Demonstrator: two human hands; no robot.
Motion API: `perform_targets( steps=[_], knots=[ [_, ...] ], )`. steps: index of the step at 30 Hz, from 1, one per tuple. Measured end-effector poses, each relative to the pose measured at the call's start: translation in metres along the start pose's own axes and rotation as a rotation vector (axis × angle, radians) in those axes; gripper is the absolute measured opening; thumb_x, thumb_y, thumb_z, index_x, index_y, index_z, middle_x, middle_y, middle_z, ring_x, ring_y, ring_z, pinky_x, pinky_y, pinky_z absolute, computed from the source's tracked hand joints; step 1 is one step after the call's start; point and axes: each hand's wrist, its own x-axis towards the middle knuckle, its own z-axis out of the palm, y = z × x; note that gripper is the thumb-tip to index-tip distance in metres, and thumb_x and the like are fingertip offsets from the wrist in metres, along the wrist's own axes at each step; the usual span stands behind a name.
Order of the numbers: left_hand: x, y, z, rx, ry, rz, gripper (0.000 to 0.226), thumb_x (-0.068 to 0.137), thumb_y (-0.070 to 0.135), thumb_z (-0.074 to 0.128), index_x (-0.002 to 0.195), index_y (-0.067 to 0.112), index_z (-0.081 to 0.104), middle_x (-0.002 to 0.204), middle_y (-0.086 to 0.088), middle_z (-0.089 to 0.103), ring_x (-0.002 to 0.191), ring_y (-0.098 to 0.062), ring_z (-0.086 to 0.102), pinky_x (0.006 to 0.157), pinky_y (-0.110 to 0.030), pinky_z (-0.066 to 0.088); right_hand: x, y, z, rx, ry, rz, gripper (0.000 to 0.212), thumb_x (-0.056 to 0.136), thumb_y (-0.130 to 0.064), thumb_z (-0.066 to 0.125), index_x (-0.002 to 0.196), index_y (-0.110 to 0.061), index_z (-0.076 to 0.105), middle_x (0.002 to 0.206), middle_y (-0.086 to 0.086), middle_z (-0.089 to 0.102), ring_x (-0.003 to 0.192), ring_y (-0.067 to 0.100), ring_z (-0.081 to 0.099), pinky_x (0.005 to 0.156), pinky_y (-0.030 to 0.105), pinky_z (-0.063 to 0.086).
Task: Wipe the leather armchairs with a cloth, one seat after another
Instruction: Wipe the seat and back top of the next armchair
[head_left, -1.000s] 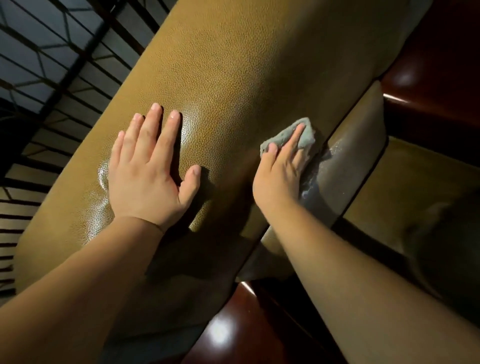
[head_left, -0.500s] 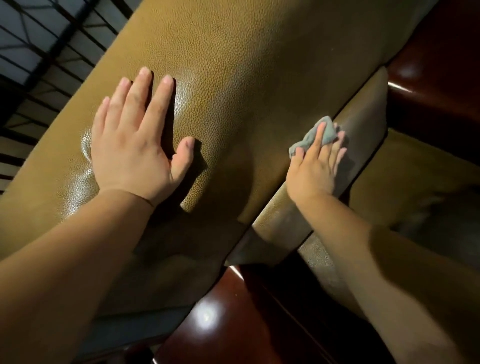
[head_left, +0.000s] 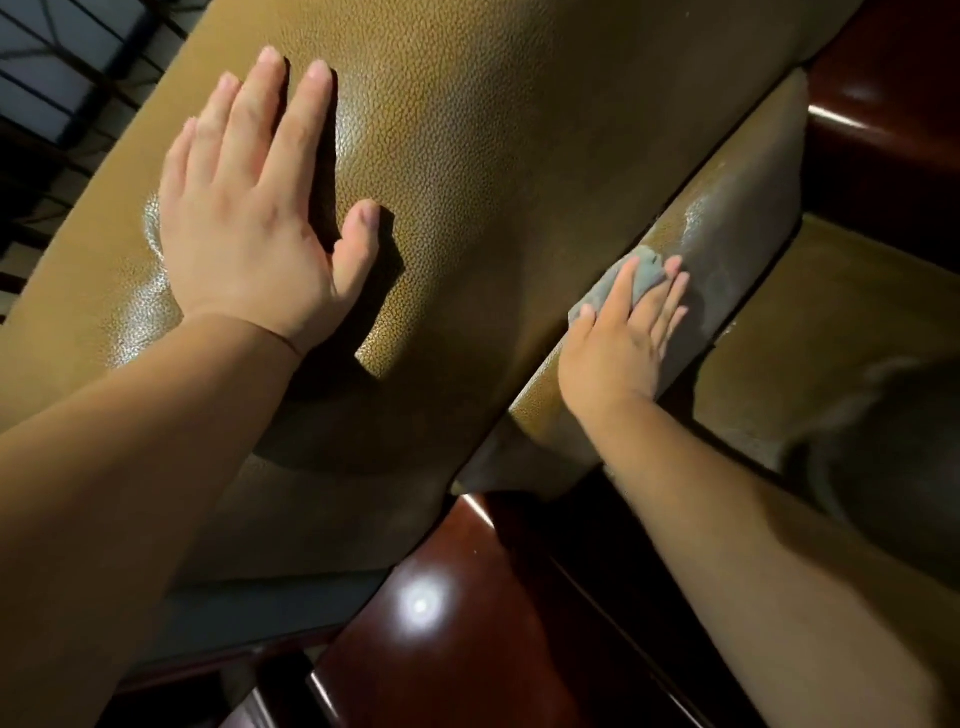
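Observation:
A tan leather armchair back (head_left: 493, 130) fills the upper middle of the head view. My left hand (head_left: 249, 218) lies flat on it, fingers straight and together, thumb spread. To the right and lower, my right hand (head_left: 618, 338) presses a small grey cloth (head_left: 644, 273) with straight fingers onto the narrow padded leather strip (head_left: 737, 208) beside the chair back. Most of the cloth is hidden under the fingers. A damp sheen shows on the strip above the cloth.
Glossy dark red wooden armrests run at the bottom middle (head_left: 467, 623) and top right (head_left: 883, 104). A tan leather seat cushion (head_left: 831, 312) lies at right. A dark metal grille with pale panels (head_left: 78, 67) stands at upper left.
My right hand has slid the cloth off the chair back's edge onto the side strip, then back down along it. My left hand stays flat on the backrest.

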Motion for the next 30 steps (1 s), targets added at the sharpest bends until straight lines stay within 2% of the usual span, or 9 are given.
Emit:
perform_targets(
  steps=[4, 10, 13, 17, 19, 22, 24, 27, 30],
  knots=[
    [0.0, -0.002, -0.001, 0.002, 0.015, 0.002, 0.076, 0.1, 0.059, 0.041, 0.166, 0.026, 0.025, 0.172, -0.009, 0.028, 0.157, -0.035, 0.028, 0.126, -0.051, 0.024, -0.107, -0.025, 0.037, 0.034, 0.008, -0.146, 0.062, 0.107, -0.028, 0.032, 0.162, -0.002, 0.021, 0.167, 0.034, 0.004, 0.157, 0.046, 0.006, 0.125, 0.057, 0.022],
    [0.001, 0.001, -0.003, -0.009, 0.003, 0.002, 0.075, 0.101, 0.059, 0.04, 0.167, 0.025, 0.025, 0.172, -0.008, 0.027, 0.158, -0.033, 0.026, 0.126, -0.05, 0.022, -0.184, -0.018, 0.055, 0.042, -0.215, -0.361, 0.073, 0.101, -0.036, 0.051, 0.161, -0.001, 0.028, 0.167, 0.033, -0.002, 0.158, 0.044, 0.001, 0.128, 0.053, 0.011],
    [-0.001, 0.0, -0.004, -0.013, -0.005, -0.006, 0.075, 0.101, 0.057, 0.042, 0.167, 0.025, 0.024, 0.172, -0.008, 0.026, 0.158, -0.033, 0.025, 0.127, -0.05, 0.02, -0.098, 0.003, 0.038, 0.076, -0.039, -0.118, 0.075, 0.105, -0.047, 0.029, 0.161, 0.002, 0.021, 0.161, 0.042, 0.016, 0.154, 0.051, 0.017, 0.126, 0.057, 0.02],
    [0.0, 0.0, 0.001, -0.015, 0.02, 0.018, 0.073, 0.102, 0.059, 0.038, 0.166, 0.024, 0.027, 0.171, -0.009, 0.029, 0.157, -0.035, 0.028, 0.126, -0.05, 0.022, 0.011, 0.005, 0.002, 0.348, -0.021, 0.499, 0.071, 0.109, -0.043, 0.024, 0.165, -0.009, -0.005, 0.17, 0.024, 0.004, 0.155, 0.043, 0.015, 0.127, 0.047, 0.013],
    [0.001, -0.001, 0.001, -0.011, 0.028, 0.021, 0.073, 0.103, 0.059, 0.038, 0.166, 0.023, 0.027, 0.17, -0.011, 0.03, 0.156, -0.036, 0.029, 0.126, -0.051, 0.023, -0.012, -0.005, 0.013, 0.367, -0.094, 0.437, 0.069, 0.109, -0.039, 0.021, 0.164, -0.004, -0.002, 0.168, 0.03, 0.005, 0.15, 0.048, 0.02, 0.127, 0.047, 0.013],
    [0.001, -0.001, -0.001, -0.003, -0.008, 0.012, 0.074, 0.102, 0.057, 0.039, 0.166, 0.021, 0.027, 0.17, -0.013, 0.029, 0.156, -0.038, 0.028, 0.126, -0.051, 0.021, -0.118, -0.022, 0.035, 0.234, -0.331, 0.125, 0.072, 0.106, -0.037, 0.02, 0.161, 0.006, 0.003, 0.164, 0.035, -0.017, 0.154, 0.053, -0.007, 0.127, 0.045, -0.011],
    [0.003, 0.004, -0.006, 0.0, -0.047, -0.002, 0.075, 0.101, 0.054, 0.04, 0.166, 0.021, 0.026, 0.171, -0.014, 0.028, 0.156, -0.039, 0.027, 0.126, -0.053, 0.021, -0.148, -0.024, 0.028, 0.275, -0.436, 0.057, 0.087, 0.103, -0.042, 0.037, 0.16, 0.007, -0.009, 0.165, 0.034, -0.017, 0.155, 0.046, -0.018, 0.129, 0.048, 0.0],
    [0.003, 0.015, -0.015, 0.013, -0.109, -0.033, 0.074, 0.1, 0.05, 0.04, 0.166, 0.021, 0.023, 0.172, -0.016, 0.024, 0.157, -0.041, 0.022, 0.126, -0.057, 0.019, -0.09, -0.015, 0.002, 0.297, -0.304, 0.133, 0.09, 0.098, -0.047, 0.037, 0.161, 0.005, 0.001, 0.163, 0.04, 0.003, 0.156, 0.05, 0.003, 0.123, 0.058, 0.026],
    [0.0, 0.044, -0.018, 0.021, -0.134, -0.035, 0.069, 0.099, 0.041, 0.044, 0.164, 0.024, 0.03, 0.172, -0.02, 0.018, 0.157, -0.046, 0.017, 0.125, -0.065, 0.014, 0.018, 0.005, -0.035, 0.309, -0.236, 0.265, 0.079, 0.108, -0.048, 0.029, 0.162, -0.012, -0.016, 0.169, 0.024, -0.014, 0.158, 0.041, 0.002, 0.125, 0.052, 0.026]
  ],
)
